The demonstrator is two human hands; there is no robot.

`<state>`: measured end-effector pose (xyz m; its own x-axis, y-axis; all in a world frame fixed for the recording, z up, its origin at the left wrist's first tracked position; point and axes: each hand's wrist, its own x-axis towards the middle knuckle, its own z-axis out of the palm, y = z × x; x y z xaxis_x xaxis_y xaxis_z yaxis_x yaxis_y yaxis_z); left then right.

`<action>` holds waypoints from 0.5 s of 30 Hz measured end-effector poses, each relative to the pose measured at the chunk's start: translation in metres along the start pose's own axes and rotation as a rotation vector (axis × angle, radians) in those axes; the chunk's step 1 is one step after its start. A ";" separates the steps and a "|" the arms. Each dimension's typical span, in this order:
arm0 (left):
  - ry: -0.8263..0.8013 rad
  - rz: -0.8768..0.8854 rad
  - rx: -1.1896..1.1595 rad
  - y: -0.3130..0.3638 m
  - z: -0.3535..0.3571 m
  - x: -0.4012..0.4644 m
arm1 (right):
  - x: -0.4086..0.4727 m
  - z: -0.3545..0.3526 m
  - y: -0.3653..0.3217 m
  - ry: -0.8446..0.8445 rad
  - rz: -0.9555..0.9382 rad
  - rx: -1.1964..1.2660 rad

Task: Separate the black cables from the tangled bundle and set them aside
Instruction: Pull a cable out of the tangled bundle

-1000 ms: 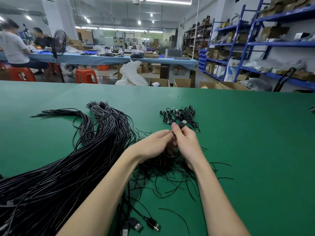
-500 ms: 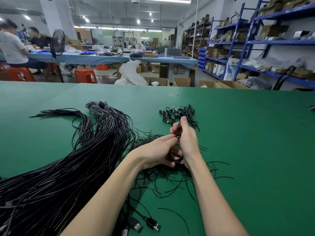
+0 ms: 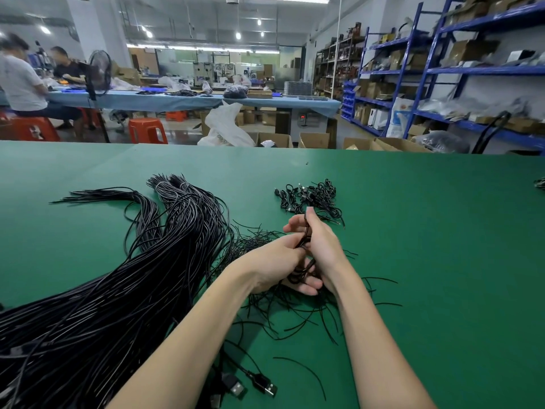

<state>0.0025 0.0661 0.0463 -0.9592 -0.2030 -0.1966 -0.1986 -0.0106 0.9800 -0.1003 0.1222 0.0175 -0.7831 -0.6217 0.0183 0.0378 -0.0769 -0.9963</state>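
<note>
A big bundle of long black cables [image 3: 118, 290] sweeps from the near left toward the table's middle. Between my hands is a short black cable [image 3: 306, 262], looped into a small coil. My left hand [image 3: 274, 265] holds the coil from the left, fingers curled under it. My right hand [image 3: 320, 243] grips the cable from the right, with its plug end sticking up past the fingertips. A small pile of coiled short cables [image 3: 309, 197] lies just beyond my hands. Loose thin black strands [image 3: 295, 314] lie scattered under my wrists.
The green table [image 3: 442, 261] stretches wide to the right. USB plugs [image 3: 256, 385] lie at the near edge between my forearms. Beyond the far edge are cardboard boxes [image 3: 312, 140], orange stools, blue shelving [image 3: 442, 84] and seated people at another table.
Both hands have shifted slightly away from me toward the small pile. The short cable has gone from a pinched plug to a coil held between them.
</note>
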 end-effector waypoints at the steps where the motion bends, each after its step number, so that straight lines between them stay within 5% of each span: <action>1: 0.007 0.007 -0.029 0.000 -0.002 0.000 | -0.001 -0.004 0.000 -0.032 0.015 -0.008; 10: -0.087 0.108 -0.287 0.001 -0.016 0.002 | -0.016 -0.021 0.015 -0.358 0.034 0.330; 15: -0.161 0.044 -0.286 0.001 -0.015 -0.002 | -0.016 -0.016 0.013 -0.349 -0.033 0.271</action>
<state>0.0073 0.0514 0.0481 -0.9896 -0.0521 -0.1340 -0.1139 -0.2841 0.9520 -0.0975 0.1434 0.0033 -0.5315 -0.8380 0.1235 0.2143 -0.2741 -0.9375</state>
